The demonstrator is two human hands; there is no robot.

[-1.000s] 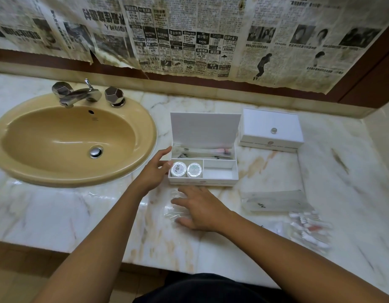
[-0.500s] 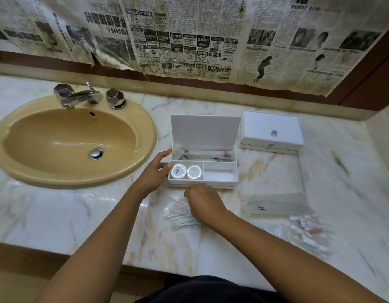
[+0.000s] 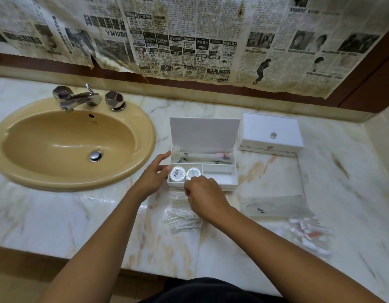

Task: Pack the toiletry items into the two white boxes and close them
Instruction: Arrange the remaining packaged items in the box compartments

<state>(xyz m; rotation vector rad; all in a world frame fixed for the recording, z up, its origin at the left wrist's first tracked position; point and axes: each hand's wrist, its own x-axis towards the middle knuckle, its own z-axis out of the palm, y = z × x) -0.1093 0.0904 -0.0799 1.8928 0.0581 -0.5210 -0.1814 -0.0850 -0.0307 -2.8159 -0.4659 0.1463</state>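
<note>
On the marble table (image 3: 57,215), our left hand (image 3: 152,178) rests spread against the open white box (image 3: 203,136). Our right hand (image 3: 205,197) curls over clear packets (image 3: 181,219); we cannot tell whether it pinches one.

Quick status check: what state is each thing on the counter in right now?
Near box: lid up, front right compartment empty.
Far box: closed.
Round tins: in the front left compartment.
Clear packet: gripped by right hand.
Left hand: touching the near box.
Drain: plugged.

newspaper (image 3: 189,40) — "RM299", "4000" in its ads (mirrored headline unreadable) | closed box (image 3: 271,136) — crest print illegible
</note>
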